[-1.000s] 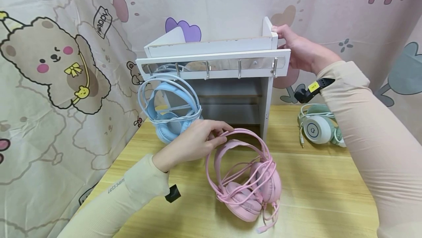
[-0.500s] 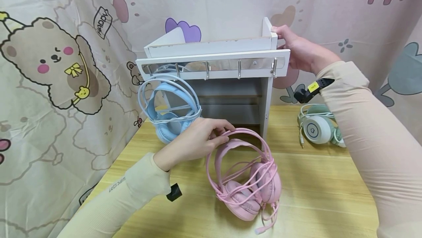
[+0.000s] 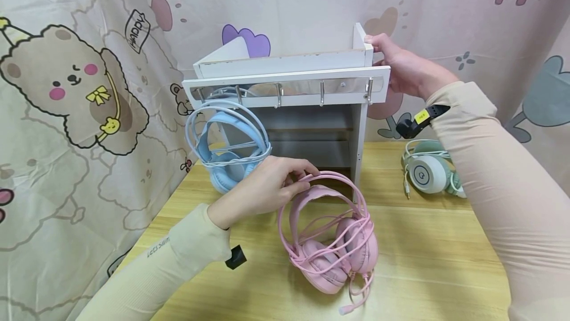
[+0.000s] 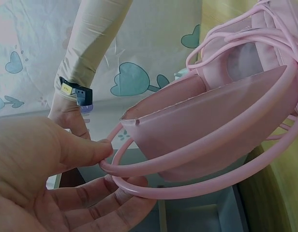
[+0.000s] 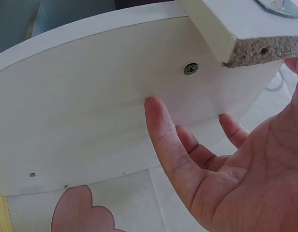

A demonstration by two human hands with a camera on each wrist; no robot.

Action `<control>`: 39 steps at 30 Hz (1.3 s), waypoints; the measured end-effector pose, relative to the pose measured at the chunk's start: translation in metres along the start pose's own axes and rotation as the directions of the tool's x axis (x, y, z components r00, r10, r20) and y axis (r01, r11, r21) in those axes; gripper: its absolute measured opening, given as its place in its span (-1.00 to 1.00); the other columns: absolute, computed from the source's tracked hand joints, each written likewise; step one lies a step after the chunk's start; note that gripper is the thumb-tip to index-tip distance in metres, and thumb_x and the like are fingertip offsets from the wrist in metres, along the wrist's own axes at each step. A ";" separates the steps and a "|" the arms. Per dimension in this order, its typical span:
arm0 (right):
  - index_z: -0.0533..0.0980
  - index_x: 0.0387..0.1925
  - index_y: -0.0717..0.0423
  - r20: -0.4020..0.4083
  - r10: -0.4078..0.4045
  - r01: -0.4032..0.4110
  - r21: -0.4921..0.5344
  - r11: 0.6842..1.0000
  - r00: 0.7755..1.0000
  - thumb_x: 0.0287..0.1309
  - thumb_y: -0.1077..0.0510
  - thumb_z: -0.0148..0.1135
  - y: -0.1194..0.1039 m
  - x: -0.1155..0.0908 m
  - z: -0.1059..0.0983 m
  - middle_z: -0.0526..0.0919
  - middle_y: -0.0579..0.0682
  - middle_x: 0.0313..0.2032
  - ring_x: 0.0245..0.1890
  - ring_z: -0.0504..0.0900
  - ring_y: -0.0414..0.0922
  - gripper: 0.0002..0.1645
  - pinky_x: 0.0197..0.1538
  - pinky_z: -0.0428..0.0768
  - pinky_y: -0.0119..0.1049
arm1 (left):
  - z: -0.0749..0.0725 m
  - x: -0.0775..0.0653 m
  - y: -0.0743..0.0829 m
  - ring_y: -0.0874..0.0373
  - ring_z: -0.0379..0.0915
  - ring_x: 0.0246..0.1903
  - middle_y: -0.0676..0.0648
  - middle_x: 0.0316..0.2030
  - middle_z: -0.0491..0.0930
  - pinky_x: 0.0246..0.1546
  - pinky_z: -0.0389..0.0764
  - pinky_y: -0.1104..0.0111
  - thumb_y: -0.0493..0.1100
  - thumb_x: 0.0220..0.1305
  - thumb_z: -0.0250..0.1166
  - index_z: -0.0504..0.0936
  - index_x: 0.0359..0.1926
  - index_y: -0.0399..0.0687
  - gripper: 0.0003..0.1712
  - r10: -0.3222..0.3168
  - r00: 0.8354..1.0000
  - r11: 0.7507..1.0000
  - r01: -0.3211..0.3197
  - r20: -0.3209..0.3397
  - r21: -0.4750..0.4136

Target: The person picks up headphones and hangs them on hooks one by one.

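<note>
My left hand (image 3: 267, 182) pinches the thin upper loops of the pink headphones (image 3: 360, 252) between thumb and fingers. In the left wrist view, the pink headband (image 4: 202, 130) stretches away from the fingertips, with its cable wound round the ear cups. The cups hang low over the wooden table. Up at the white shelf (image 3: 280, 64), my right hand (image 3: 405, 68) holds the top of its right side, one fingertip at the panel's edge. Seen from the right wrist, several fingers (image 5: 163, 125) press on the outer face of the side panel (image 5: 91, 106).
Blue headphones (image 3: 236, 138) hang at the left of the shelf's rail of metal hooks (image 3: 322, 93). Green and white headphones (image 3: 427, 172) lie on the wooden table (image 3: 414, 252) at the right. A patterned curtain (image 3: 311, 4) closes off the back and left.
My left hand and the pink headphones have shifted very slightly upward, and the dangling cable end has swung a little left. My right hand stays on the shelf.
</note>
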State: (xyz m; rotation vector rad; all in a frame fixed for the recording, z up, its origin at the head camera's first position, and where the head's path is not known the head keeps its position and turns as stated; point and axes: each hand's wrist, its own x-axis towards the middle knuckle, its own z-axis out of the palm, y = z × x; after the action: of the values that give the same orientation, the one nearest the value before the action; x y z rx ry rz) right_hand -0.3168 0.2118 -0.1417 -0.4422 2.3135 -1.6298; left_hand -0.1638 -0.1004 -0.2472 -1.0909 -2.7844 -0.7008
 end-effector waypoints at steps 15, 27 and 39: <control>0.08 0.30 -0.31 -0.009 -0.001 0.001 -0.001 1.000 1.000 0.37 -0.65 -0.26 -0.001 0.001 0.004 0.42 0.03 0.21 0.08 0.64 -0.16 -0.25 0.05 0.69 -0.29 | -0.002 -0.001 0.002 0.38 0.51 -0.50 0.13 -0.32 0.74 -0.40 0.59 0.46 -0.20 0.51 0.35 0.78 0.10 0.09 -0.77 0.032 0.999 0.999 -0.032 -0.003 0.022; 0.08 0.23 -0.33 -0.007 0.000 0.000 -0.002 1.000 1.000 0.35 -0.66 -0.27 0.002 -0.001 -0.001 0.47 -0.01 0.16 0.05 0.66 -0.19 -0.28 0.04 0.67 -0.27 | -0.005 0.003 0.007 0.33 0.57 -0.32 0.13 -0.19 0.78 -0.25 0.63 0.43 -0.22 0.51 0.35 0.78 0.07 0.11 -0.78 0.121 0.993 0.989 -0.119 -0.013 0.081; 0.08 0.21 -0.32 0.003 0.000 0.000 0.006 1.000 1.000 0.36 -0.64 -0.28 0.001 0.001 0.001 0.48 -0.02 0.13 0.01 0.68 -0.20 -0.31 0.03 0.69 -0.27 | -0.008 0.003 0.010 0.32 0.55 -0.34 0.16 -0.26 0.75 -0.27 0.61 0.42 -0.19 0.50 0.37 0.78 0.04 0.11 -0.82 0.119 0.993 0.989 -0.116 -0.022 0.094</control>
State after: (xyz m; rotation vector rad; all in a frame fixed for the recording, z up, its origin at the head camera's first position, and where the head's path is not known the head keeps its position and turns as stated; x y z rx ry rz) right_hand -0.3176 0.2112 -0.1427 -0.4426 2.3054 -1.6345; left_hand -0.1596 -0.0954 -0.2359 -1.2060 -2.6742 -0.5643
